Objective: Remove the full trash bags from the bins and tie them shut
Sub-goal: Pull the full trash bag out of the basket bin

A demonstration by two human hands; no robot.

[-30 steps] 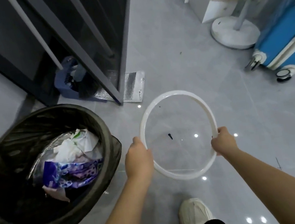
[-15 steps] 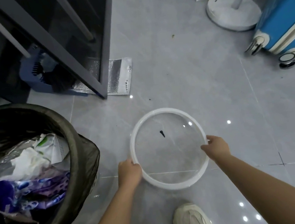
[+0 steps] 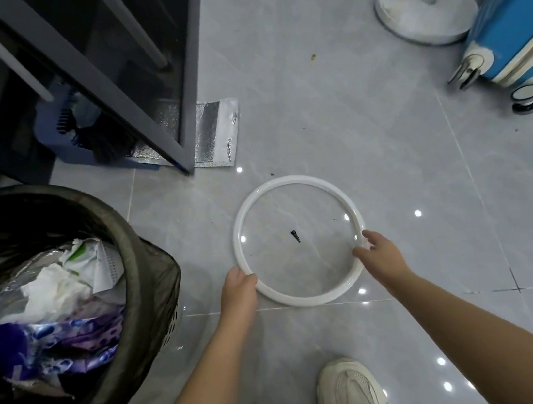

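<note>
A round bin [image 3: 127, 235] lined with a black trash bag [image 3: 163, 284] stands at the lower left, filled with paper, plastic wrap and purple packaging [image 3: 58, 316]. To its right, a white ring [image 3: 290, 183] lies flat on the grey floor tiles. My left hand [image 3: 238, 289] is curled on the ring's near-left edge. My right hand [image 3: 376, 249] rests against the ring's right edge with its fingers spread. Neither hand touches the bin or the bag.
A dark glass door frame [image 3: 126, 94] stands behind the bin, with a blue dustpan and brush [image 3: 78, 139] and a silver foil pouch [image 3: 217, 130] at its foot. A white fan base [image 3: 424, 15] and a blue suitcase [image 3: 516, 40] are at the upper right. My shoe [image 3: 350, 392] is below the ring.
The ring has gone down from in the air to flat on the floor. My right hand's fingers have spread off it. The view has shifted right, so the bin sits further left.
</note>
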